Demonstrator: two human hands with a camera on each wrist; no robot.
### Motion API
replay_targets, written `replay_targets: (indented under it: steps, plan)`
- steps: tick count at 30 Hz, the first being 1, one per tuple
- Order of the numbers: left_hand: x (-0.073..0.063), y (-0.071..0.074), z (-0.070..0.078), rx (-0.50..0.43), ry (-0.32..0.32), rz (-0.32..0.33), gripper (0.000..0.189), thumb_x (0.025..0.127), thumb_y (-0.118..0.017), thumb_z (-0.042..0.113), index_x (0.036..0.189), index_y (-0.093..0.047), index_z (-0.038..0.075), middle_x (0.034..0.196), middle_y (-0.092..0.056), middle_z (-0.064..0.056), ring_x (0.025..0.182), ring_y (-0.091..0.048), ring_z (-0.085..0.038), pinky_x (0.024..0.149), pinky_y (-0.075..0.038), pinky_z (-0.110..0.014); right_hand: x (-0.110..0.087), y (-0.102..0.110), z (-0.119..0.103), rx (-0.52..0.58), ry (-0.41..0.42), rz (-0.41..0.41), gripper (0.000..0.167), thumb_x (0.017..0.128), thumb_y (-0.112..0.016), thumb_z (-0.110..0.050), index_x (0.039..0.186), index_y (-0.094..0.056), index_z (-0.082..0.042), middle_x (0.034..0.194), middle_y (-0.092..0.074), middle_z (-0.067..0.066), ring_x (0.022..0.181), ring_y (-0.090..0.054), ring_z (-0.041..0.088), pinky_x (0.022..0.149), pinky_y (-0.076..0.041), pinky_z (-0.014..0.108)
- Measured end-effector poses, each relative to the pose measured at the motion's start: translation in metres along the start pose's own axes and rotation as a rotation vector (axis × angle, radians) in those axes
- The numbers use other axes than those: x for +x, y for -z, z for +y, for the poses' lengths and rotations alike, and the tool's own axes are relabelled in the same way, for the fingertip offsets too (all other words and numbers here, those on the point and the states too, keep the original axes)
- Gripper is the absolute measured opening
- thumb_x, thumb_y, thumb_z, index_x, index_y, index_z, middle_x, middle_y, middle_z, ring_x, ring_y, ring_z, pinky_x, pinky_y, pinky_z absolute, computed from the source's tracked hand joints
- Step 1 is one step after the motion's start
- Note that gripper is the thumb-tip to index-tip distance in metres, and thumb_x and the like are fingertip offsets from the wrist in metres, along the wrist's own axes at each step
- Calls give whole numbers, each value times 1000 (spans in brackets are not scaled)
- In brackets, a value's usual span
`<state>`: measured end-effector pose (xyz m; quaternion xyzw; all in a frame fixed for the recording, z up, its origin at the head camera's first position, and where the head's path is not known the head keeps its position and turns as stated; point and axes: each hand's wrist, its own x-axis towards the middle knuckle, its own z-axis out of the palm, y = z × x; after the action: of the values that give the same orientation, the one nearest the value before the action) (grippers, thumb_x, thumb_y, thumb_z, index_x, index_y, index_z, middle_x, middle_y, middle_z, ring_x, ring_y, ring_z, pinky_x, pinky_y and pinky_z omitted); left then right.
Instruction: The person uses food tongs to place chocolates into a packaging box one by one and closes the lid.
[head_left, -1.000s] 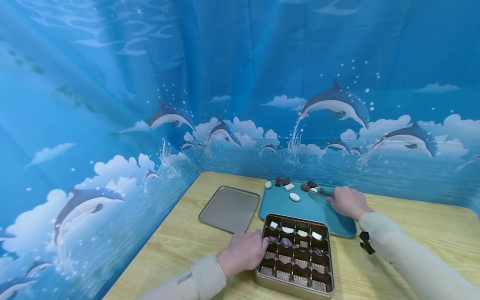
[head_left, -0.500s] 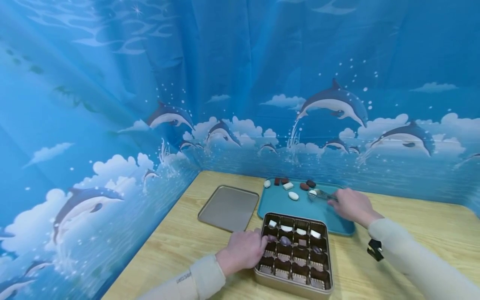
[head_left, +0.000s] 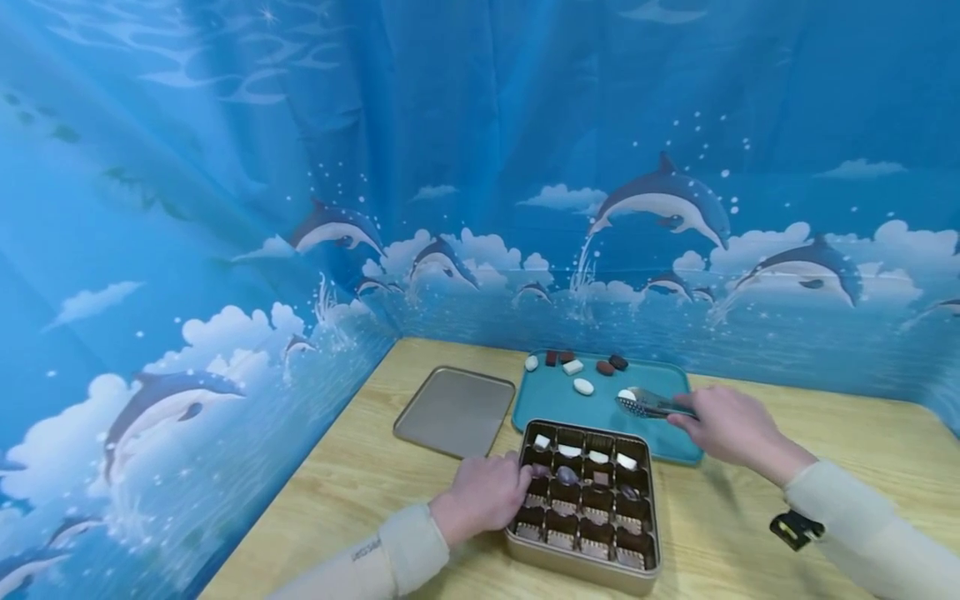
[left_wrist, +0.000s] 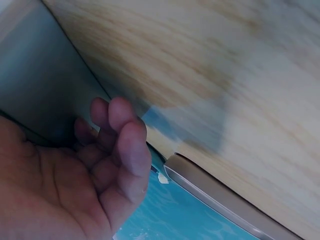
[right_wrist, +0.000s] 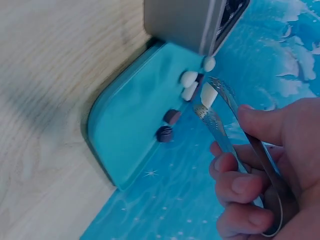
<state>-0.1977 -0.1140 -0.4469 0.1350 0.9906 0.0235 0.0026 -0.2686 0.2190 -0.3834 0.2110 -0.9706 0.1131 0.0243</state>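
In the head view my left hand (head_left: 483, 496) rests at the left side of a bronze chocolate tin (head_left: 570, 568), fingers curled at its rim. The tin's compartments hold white pieces in the far row and dark or purplish ones in the second. My right hand (head_left: 738, 427) grips metal tongs (head_left: 662, 407) above the teal tray (head_left: 551, 408). Between the tong tips, a white chocolate (right_wrist: 208, 95) is pinched in the right wrist view. The left wrist view shows my curled left fingers (left_wrist: 131, 155) beside the tin's wall; the thumb is hidden.
Several chocolates lie along the tray's far side, among them a white oval (head_left: 583, 387), a white block (head_left: 572, 367) and a brown oval (head_left: 604, 367). A flat metal lid (head_left: 457, 412) sits left of the tray. A dolphin-print curtain (head_left: 480, 208) borders the table.
The tongs and the white chocolate have moved away from the brown pieces, toward the near right over the tray. My left hand has stayed at the tin.
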Motion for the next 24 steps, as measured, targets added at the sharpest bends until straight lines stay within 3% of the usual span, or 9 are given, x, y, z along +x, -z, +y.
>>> replay_targets:
  steps: [5,12,17,19,22,24]
  plan:
    - [0,-1,-2,-4,2,8,52,108,-31,42,105,-66,5,72,-60,-7,70,-65,-24,56,-49,-37,-17,10,-11,5,29,0,46,94,-68,-31,125,-67,2,62,-57,-9,45,-37,8,44,-32,27]
    - [1,-2,-2,-7,-5,6,51,108,-31,42,104,-66,5,71,-59,-6,69,-63,-23,55,-48,-36,-41,19,-24,22,33,-25,46,93,-69,-35,126,-68,-2,57,-47,-10,43,-31,5,43,-29,24]
    - [1,-2,-3,1,-11,9,52,108,-30,42,105,-66,5,72,-60,-6,70,-64,-23,56,-49,-37,-54,22,-28,25,53,-60,45,92,-70,-37,123,-71,-5,86,-74,-1,44,-33,5,45,-30,25]
    - [1,-2,-3,1,-14,9,52,108,-30,42,107,-66,4,73,-60,-7,70,-64,-23,56,-49,-36,-58,22,-29,28,64,-66,44,92,-71,-38,122,-71,-6,100,-77,6,45,-34,5,46,-31,25]
    - [2,-2,-3,-9,-18,6,52,108,-31,42,108,-66,4,72,-59,-6,68,-63,-22,57,-49,-36,-63,24,-31,34,70,-79,45,91,-71,-41,122,-72,-8,108,-76,9,47,-38,5,47,-33,25]
    - [2,-3,-3,-16,-22,8,51,108,-31,41,108,-66,3,71,-58,-6,66,-62,-22,57,-49,-36,-66,25,-32,25,77,-90,43,91,-71,-42,121,-73,-10,108,-77,6,54,-51,5,49,-39,27]
